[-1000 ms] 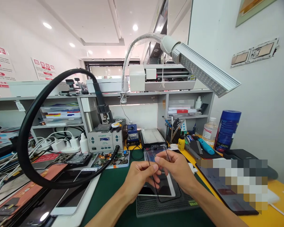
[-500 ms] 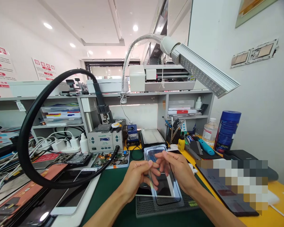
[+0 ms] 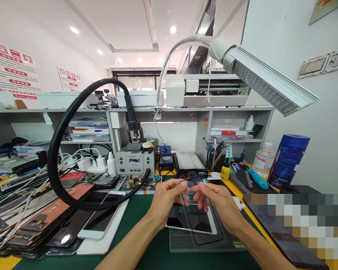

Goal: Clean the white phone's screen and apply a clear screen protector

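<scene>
A clear screen protector (image 3: 203,223) with a thin black border is held tilted in front of me. My left hand (image 3: 165,204) pinches it near the upper left edge between thumb and fingers. On the other side, my right hand (image 3: 221,204) grips its upper right edge, thumb and fingers closed. The fingertips of both hands nearly meet behind the see-through sheet. Below it lies a white-framed tablet (image 3: 178,218) with a dark screen, partly seen through the protector. The tablet rests on a grey perforated mat (image 3: 183,244).
Stacked phone and tablet parts (image 3: 70,210) crowd the left, under a thick black hose (image 3: 52,161). A grey control box (image 3: 132,163) and a tray of small parts (image 3: 141,183) stand behind. At right are a blue canister (image 3: 290,161), a bottle (image 3: 263,159) and a dark panel (image 3: 270,221).
My view has swung left, so the bench appears farther right. Both hands still hold the protector; its pale, bluish outer sheen is less visible and the black border stands out.
</scene>
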A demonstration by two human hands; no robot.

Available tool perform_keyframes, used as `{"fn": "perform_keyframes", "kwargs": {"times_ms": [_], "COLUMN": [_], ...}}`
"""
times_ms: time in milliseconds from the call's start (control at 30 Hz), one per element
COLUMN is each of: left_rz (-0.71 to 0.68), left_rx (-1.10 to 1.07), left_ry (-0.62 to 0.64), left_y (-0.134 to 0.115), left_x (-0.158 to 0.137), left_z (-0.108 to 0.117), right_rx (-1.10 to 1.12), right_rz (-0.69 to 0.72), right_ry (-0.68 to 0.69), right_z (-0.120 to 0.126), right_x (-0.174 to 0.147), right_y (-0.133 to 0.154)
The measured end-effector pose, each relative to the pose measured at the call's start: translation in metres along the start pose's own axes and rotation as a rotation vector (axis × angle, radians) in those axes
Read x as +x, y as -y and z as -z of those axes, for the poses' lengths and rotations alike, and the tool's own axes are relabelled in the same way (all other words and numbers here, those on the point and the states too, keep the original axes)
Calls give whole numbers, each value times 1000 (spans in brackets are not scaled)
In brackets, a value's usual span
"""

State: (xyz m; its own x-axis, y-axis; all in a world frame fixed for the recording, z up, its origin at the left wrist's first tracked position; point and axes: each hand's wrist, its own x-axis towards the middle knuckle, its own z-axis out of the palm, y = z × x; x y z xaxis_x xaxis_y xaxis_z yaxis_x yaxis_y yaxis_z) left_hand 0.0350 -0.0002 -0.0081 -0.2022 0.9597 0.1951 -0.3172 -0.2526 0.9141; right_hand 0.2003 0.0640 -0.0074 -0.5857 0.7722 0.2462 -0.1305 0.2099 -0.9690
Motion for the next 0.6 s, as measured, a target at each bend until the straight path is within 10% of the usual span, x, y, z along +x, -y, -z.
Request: {"fn": "perform_keyframes", "kwargs": {"times_ms": [600], "left_rz": [-35], "left_rx": [125], "left_ry": [118], "left_y": [4], "left_x": [-2], "left_z": [-3], "right_rx": [-138], "right_rz": [51], "right_ry": [-100], "right_z": [-2], "right_x": [1], "right_y": [2]}}
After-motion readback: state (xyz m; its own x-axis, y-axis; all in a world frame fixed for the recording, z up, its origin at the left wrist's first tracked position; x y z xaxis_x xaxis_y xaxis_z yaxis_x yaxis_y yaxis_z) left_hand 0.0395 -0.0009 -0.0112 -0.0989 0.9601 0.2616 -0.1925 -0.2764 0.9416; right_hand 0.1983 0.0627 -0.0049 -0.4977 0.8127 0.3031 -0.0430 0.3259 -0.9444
